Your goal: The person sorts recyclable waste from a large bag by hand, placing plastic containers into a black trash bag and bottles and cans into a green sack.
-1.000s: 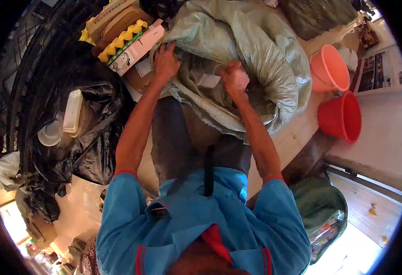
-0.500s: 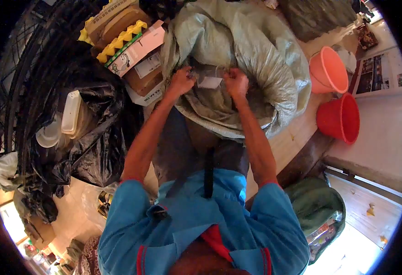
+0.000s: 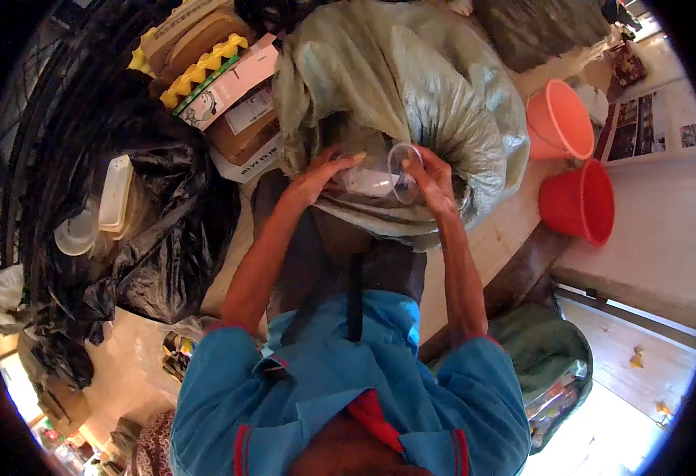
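Cup of clear plastic is held between two hands over the open mouth of a grey-green sack, at the upper middle of the frame. Its round rim is turned toward the right of the frame, and its long axis is set roughly across the frame, from one hand to the other. The rim is pinched by the right hand, with the thumb laid on its inner side and the fingers curled behind; by that hand the cup is reached most closely. The other end is met from the left by the left hand, whose fingers are partly bent; whether they are pressed on the plastic cannot be told. A white patch is seen through or beside the cup, just left of the rim.

The sack's inside is mostly hidden in shadow. At the left of the frame, a pale tub and a round clear bowl are rested on black plastic bags. A yellow egg tray is stacked among cardboard boxes at upper left. At the right, a pink bucket is placed just above a red bucket. Packets are held in a green bag at lower right.
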{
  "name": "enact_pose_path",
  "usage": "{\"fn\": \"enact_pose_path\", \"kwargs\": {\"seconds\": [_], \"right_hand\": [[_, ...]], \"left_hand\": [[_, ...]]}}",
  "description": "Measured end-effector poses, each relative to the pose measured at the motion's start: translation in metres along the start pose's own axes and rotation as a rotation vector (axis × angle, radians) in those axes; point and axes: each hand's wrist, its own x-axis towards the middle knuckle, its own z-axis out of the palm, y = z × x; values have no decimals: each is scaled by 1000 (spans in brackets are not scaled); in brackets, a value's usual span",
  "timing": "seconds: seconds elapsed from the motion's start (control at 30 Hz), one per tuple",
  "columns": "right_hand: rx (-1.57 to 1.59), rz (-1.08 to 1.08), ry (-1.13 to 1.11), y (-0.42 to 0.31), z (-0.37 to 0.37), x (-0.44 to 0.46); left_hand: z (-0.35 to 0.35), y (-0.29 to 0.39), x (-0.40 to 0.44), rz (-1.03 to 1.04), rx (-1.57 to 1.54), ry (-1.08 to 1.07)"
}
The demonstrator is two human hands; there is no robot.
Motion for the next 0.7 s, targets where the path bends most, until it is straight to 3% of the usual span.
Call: {"fn": "enact_pose_path", "kwargs": {"seconds": [0.07, 0.13, 0.2, 0.23, 0.27, 0.3, 0.33, 0.4, 0.47, 0.53, 0.63, 0.7], "right_hand": [[18, 164, -7, -8, -3, -12], [-35, 171, -8, -7, -8, -26], [18, 142, -8, 19, -18, -25], [-81, 84, -44, 27, -25, -30], [-178, 22, -74, 35, -31, -34], [-198, -101, -25, 41, -33, -35], [105, 35, -65, 48, -44, -30], [386, 197, -134, 46, -38, -21], [-353, -222, 31, 16, -15, -27], [-265, -286, -71, -10, 14, -20], [-134, -279, -224, -51, 69, -9], [-159, -371, -324, -94, 124, -8]], "left_hand": [[4, -9, -2, 14, -121, -40], [14, -29, -7, 82, -443, -28], [19, -63, 8, 100, -388, 103], [44, -22, -32, 178, -334, 155], [53, 10, -61, 151, -37, 216], [56, -27, -33, 195, -194, 252], [62, 13, -74, 403, -176, 117], [58, 3, -67, 468, -158, 185], [56, 0, -68, 513, -129, 211], [51, 9, -89, 361, -305, 398], [17, 28, -135, 563, -468, 451], [-12, 52, -195, 578, -358, 593]]}}
